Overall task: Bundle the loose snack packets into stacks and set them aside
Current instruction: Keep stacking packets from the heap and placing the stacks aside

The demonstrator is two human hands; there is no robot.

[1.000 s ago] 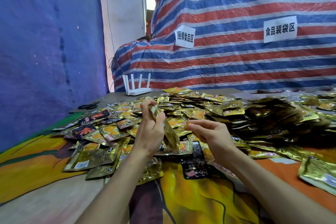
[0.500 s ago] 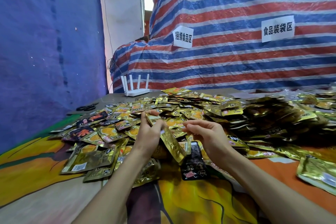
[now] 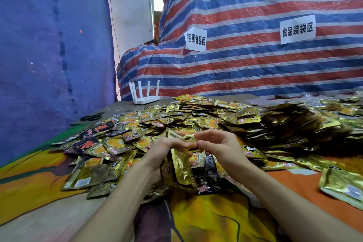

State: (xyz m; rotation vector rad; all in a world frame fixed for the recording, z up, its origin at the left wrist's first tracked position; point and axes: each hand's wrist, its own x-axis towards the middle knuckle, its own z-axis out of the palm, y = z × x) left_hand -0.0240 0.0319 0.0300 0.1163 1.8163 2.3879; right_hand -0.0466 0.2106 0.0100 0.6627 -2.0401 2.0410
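Left grip (image 3: pixel 161 153) tight around gold packets (image 3: pixel 181 165)

Two signs (image 3: pixel 195 39), one router (image 3: pixel 145 100), snack packets (image 3: pixel 198 117) uncountable.

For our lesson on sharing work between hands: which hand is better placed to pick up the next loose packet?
Probably the right hand: the left hand grips the gold stack, while the right, its fingers curled, sits beside the loose pile; whether it pinches anything is unclear.

On the striped tarp (image 3: pixel 255 68) — left sign (image 3: pixel 195 39) "捆绑食品区", right sign (image 3: pixel 297 29) "食品装袋区"; print on snack packets (image 3: pixel 176 116) illegible.
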